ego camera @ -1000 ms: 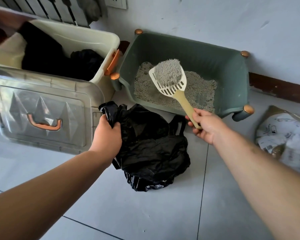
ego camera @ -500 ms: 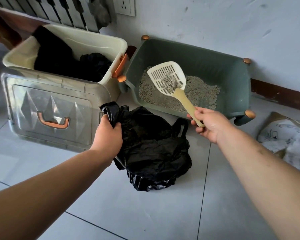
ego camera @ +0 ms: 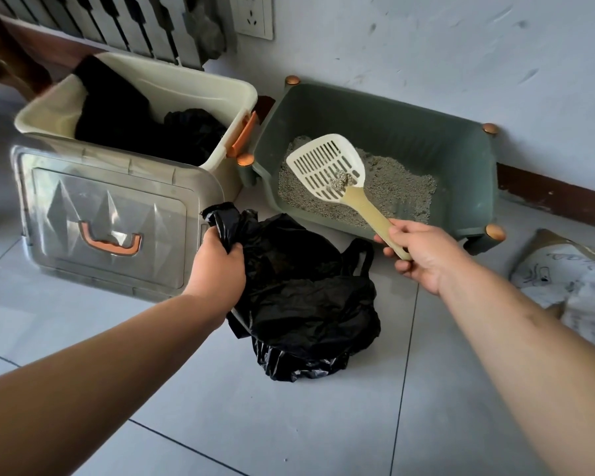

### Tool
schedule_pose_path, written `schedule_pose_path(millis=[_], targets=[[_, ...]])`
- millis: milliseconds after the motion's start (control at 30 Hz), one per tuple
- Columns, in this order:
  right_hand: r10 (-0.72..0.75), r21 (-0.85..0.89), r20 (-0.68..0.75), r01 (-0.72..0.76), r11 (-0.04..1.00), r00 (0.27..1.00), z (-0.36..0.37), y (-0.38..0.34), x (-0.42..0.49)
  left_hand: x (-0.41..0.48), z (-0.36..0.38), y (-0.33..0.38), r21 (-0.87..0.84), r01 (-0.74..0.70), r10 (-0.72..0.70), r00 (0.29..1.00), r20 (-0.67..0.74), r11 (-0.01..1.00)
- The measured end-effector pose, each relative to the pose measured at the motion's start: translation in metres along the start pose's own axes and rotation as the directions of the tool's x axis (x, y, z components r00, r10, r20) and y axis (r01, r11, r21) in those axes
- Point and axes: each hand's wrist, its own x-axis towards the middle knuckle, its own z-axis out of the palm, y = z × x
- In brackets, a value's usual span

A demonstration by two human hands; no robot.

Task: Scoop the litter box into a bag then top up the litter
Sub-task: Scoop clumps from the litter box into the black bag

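Head view: cream slotted plastic scoop (ego camera: 325,166) gripped by my right hand (ego camera: 423,252) has sifted to one grey clump (ego camera: 340,182), upper centre; my left hand (ego camera: 217,262) holds the black plastic bag (ego camera: 306,297) ready.

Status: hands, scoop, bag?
Left hand grips black bag. Right hand holds scoop over litter box, one small clump on it. Nothing between scoop and bag.
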Motion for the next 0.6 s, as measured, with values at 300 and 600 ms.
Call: schedule_pose_path(millis=[300, 600], targets=[[-0.069, -0.055, 0.112, 0.076, 0.996, 0.991, -0.003, -0.003, -0.025, 0.005, -0.004, -0.002, -0.008, 0.015, -0.015, 0.999, -0.045, 1.0], [-0.148, -0.254, 0.202, 0.198, 0.947, 0.968, -0.007, 0.02, -0.039, 0.008, -0.008, -0.001, -0.039, 0.038, -0.042, 0.994, -0.099, 0.999]])
